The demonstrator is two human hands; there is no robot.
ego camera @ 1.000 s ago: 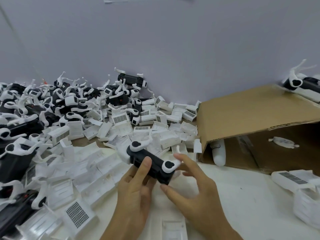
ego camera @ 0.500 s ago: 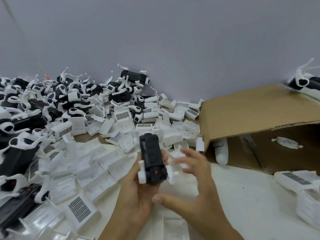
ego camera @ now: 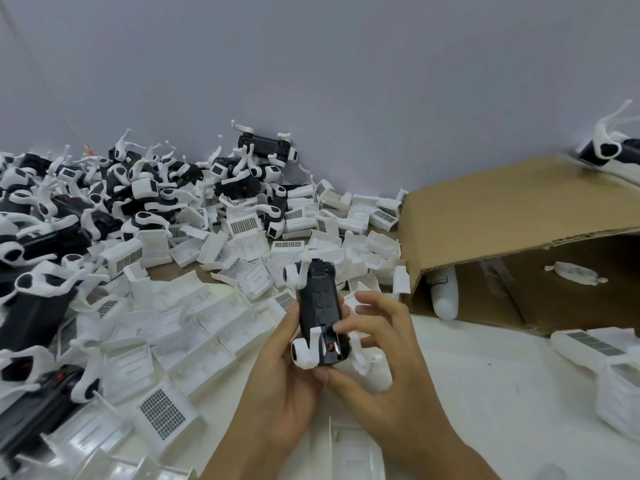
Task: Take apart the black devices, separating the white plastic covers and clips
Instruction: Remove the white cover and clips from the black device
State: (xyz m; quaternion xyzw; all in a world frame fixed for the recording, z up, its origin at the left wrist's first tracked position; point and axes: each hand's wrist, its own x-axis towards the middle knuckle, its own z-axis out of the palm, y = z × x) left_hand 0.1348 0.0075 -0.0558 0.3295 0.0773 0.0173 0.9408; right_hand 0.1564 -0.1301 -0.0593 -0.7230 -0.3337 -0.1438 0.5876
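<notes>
Centrally, one black device [ego camera: 318,308] was held upright-lengthwise above the worktop [ego camera: 485,393], its long axis running away from the viewer, near end showing a small red mark. White clips [ego camera: 304,351] were fitted at its near end on both sides, with a further white clip [ego camera: 293,276] at its far left corner.

Left hand [ego camera: 277,386]: grasping the black device from below and from the left, thumb lying along the device's left edge, palm under the near end.

Right hand [ego camera: 388,368]: fingers curled at the device's right side, one fingertip pressed on the near top face beside the white clip, thumb touching the underside of the near end.

Loose white covers [ego camera: 207,327], many with dark grid patches, lay spread over the worktop just beyond and to the left of the hands, overlapping one another.

Heap of further black devices with white clips attached [ego camera: 145,188], piled at the far left against the grey wall [ego camera: 311,64], touching the spread of covers.

Cardboard box [ego camera: 512,223], lying on its side at the right with its opening towards the viewer; a white part [ego camera: 575,273] lay inside, a white rounded piece [ego camera: 445,296] stood at its left opening edge.

More white covers [ego camera: 595,344] lay at the right edge of the worktop, below the box.
</notes>
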